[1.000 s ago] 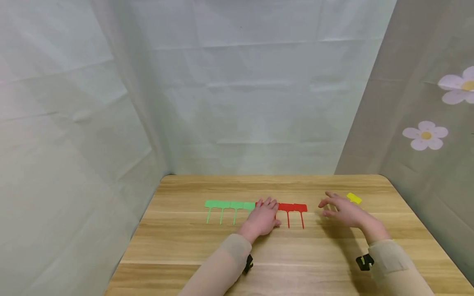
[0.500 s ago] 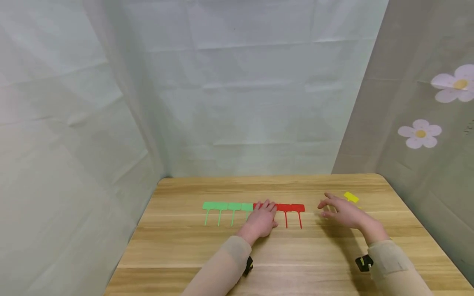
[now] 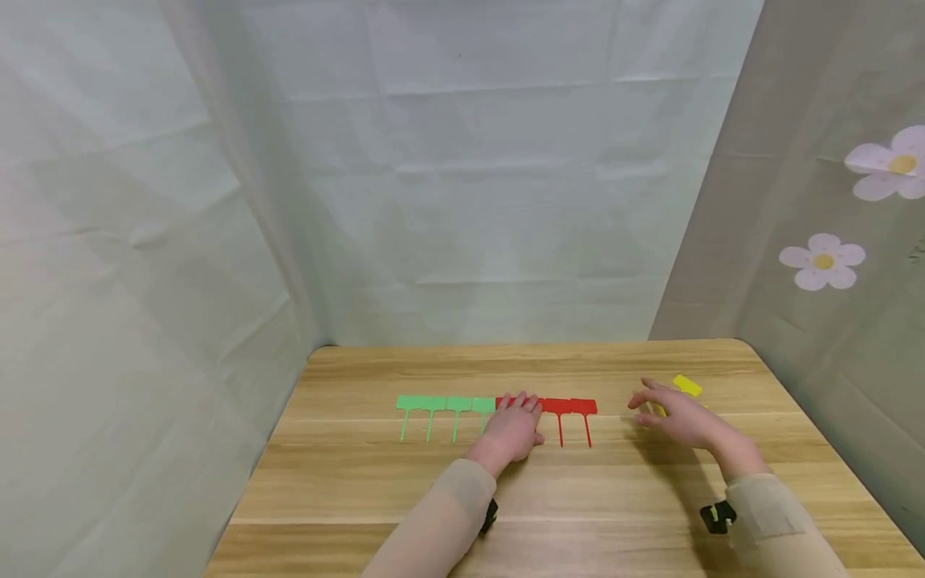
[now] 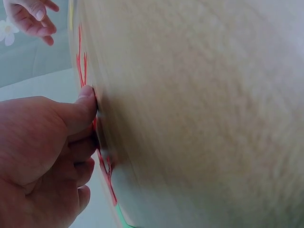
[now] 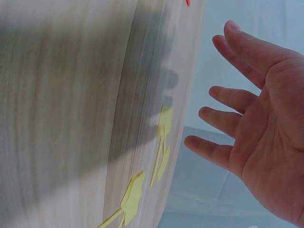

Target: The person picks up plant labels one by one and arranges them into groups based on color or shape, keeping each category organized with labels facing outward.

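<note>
A row of T-shaped plastic plant labels lies flat on the wooden table, green labels (image 3: 422, 403) on the left and red labels (image 3: 583, 407) on the right. My left hand (image 3: 511, 432) rests with its fingertips on the red labels beside the green ones, covering part of them. In the left wrist view its thumb (image 4: 85, 99) and fingers touch down along the red row. Over the table to the right of the row hovers my right hand (image 5: 270, 118), fingers spread and holding nothing. Yellow plant labels (image 5: 133, 194) lie beneath and beyond it, partly hidden in the head view.
The wooden table (image 3: 347, 482) has pale cloth hanging behind it and at both sides. White flowers (image 3: 822, 262) decorate the right cloth. A dark wrist camera (image 3: 718, 518) sits under the right sleeve.
My right hand has shifted slightly to the right, uncovering a bit of a yellow label by its fingers. The left hand stays on the red labels. The head view has tilted slightly.
</note>
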`<state>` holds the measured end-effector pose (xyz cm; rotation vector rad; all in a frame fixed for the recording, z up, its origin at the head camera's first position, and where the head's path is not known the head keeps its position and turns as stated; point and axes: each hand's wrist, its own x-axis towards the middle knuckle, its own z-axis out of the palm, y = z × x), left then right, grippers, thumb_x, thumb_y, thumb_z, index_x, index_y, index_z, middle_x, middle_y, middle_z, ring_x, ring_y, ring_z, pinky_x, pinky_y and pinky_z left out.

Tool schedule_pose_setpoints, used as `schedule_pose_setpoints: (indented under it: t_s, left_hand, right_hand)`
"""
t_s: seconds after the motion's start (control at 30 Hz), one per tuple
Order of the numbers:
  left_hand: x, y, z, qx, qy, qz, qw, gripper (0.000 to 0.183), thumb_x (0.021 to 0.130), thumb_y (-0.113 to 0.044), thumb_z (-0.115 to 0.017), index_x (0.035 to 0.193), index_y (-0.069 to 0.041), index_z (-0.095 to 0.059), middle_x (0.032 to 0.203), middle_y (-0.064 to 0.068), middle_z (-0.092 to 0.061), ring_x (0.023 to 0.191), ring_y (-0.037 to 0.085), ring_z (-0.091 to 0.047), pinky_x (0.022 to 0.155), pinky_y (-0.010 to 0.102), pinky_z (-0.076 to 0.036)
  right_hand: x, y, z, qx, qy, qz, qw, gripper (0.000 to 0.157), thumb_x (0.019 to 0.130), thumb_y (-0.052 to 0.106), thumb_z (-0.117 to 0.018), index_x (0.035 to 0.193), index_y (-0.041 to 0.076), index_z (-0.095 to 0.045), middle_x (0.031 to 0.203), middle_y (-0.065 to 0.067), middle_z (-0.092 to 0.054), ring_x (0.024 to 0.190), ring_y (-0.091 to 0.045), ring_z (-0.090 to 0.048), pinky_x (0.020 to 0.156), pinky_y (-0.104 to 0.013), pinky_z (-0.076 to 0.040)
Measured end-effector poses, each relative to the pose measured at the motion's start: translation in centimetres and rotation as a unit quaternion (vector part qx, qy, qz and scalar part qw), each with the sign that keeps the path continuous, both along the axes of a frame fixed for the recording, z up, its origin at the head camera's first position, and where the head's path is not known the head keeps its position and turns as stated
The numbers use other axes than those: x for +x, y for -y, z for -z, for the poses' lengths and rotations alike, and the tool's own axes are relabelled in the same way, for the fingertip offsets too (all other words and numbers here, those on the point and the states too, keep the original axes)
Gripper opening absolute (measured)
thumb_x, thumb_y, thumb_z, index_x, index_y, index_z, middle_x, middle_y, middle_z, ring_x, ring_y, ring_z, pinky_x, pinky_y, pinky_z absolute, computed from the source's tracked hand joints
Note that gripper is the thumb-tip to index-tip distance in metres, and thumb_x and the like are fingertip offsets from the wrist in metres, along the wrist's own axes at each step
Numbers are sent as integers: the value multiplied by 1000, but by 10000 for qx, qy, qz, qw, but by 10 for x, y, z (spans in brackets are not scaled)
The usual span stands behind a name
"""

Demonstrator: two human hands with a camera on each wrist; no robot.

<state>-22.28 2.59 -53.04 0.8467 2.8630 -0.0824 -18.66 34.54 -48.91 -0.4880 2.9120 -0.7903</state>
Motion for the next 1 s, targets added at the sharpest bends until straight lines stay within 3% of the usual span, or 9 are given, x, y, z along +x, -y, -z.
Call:
schedule_pose_setpoints:
  t_s: [0.17, 0.33, 0.47, 0.67, 1.0]
  left_hand:
    - [-2, -1, -2, -49, 12, -5, 10000, 67, 107, -45, -63, 165, -16, -45, 172, -2, -38, 161, 19, -27, 132, 42, -20]
    - [-2, -2, -2, -101, 5, 25, 9999, 68, 107, -46, -62, 166, -16, -44, 172, -1, -37, 161, 19, -27, 132, 42, -20]
    - [-3, -1, -1, -97, 5, 9, 10000, 68, 107, -46, -62, 166, -16, -44, 172, -2, -37, 161, 19, -27, 132, 42, -20]
    - [-3, 0, 0, -83, 23, 12, 10000, 67, 107, -45, -62, 165, -16, -44, 172, -2, -37, 161, 19, -27, 132, 42, -19]
    - [-2, 0, 0, -89, 20, 55, 9999, 67, 107, -45, -63, 165, -16, -45, 172, -1, -38, 161, 20, -28, 131, 43, -21]
  right_hand:
    - [3, -12, -2, -62, -69, 100, 9999, 25, 104, 22, -73, 123, 6, -73, 157, -45, -36, 140, -66, -40, 106, -76, -42]
    - [6, -32, -4, 100, -300, 546, 9980, 26, 104, 17, -71, 125, 1, -70, 154, -46, -40, 133, -66, -47, 99, -71, -48]
    - [11, -47, -5, 245, -227, 866, 9957, 30, 106, 15, -67, 128, -5, -66, 148, -47, -44, 127, -67, -52, 97, -74, -48]
    - [16, -67, 0, 429, -25, 1485, 9880, 38, 107, 17, -64, 134, -10, -62, 138, -45, -55, 124, -66, -52, 97, -77, -46]
    - [7, -83, 8, 630, 647, 2109, 9733, 67, 110, 34, -57, 146, -21, -44, 143, -48, -47, 129, -68, -46, 103, -78, -41]
